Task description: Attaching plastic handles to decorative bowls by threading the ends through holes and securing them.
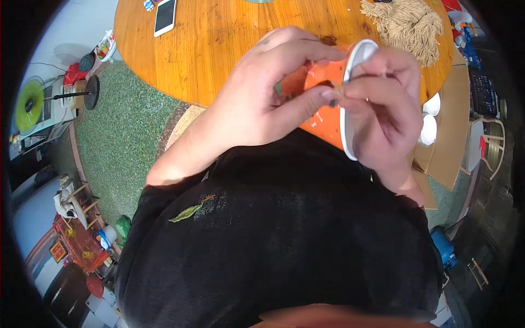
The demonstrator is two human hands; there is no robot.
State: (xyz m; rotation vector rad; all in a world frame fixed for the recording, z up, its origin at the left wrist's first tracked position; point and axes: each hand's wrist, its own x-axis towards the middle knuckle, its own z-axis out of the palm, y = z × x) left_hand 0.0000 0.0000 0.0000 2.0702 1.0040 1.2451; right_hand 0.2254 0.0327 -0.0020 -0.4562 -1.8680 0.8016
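Observation:
Over the table's near edge I hold an orange paper tub [328,128] tipped on its side, its white rim [349,147] toward the right. My left hand [268,87] is closed around its orange wall, with the thumb reaching to the rim. My right hand [388,104] is at the mouth of the tub, its thumb and finger pinched together at the rim beside my left thumb. Between the fingertips shows a small tan strand [338,91], blurred. The inside of the tub is mostly hidden by my right hand.
On the round wooden table [202,60] lie a white phone [165,17] at the far left and a bundle of tan yarn [407,27] at the far right. White cups [429,128] and cardboard [451,131] are at the right. A fan [31,104] stands at the left.

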